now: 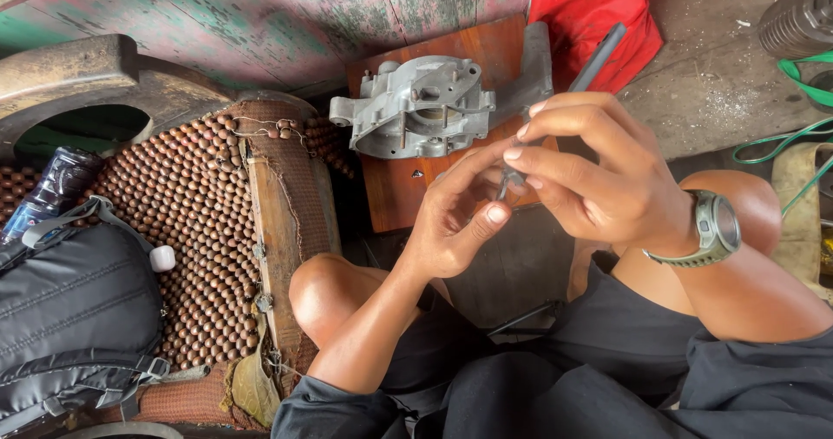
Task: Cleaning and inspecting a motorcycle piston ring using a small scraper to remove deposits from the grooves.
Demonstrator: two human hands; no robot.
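Both hands pinch a small dark part [508, 179] mid-air over the lap: left hand [451, 222] supports, right hand [599, 183] grips. Looks easy to fumble; it'd drop between the knees, below the grey engine casing [416, 105].

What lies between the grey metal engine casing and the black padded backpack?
In the head view, a brown wooden-bead seat cover fills the stretch between the grey metal engine casing and the black padded backpack.

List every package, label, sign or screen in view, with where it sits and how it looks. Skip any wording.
Bottle: far left, above the black backpack; dark with a blue label band.
Watch: on the right wrist, grey-green case; its round face is too glared to show a display.
Red bag: top, behind the grey metal casing; crumpled, plain.
No signs.
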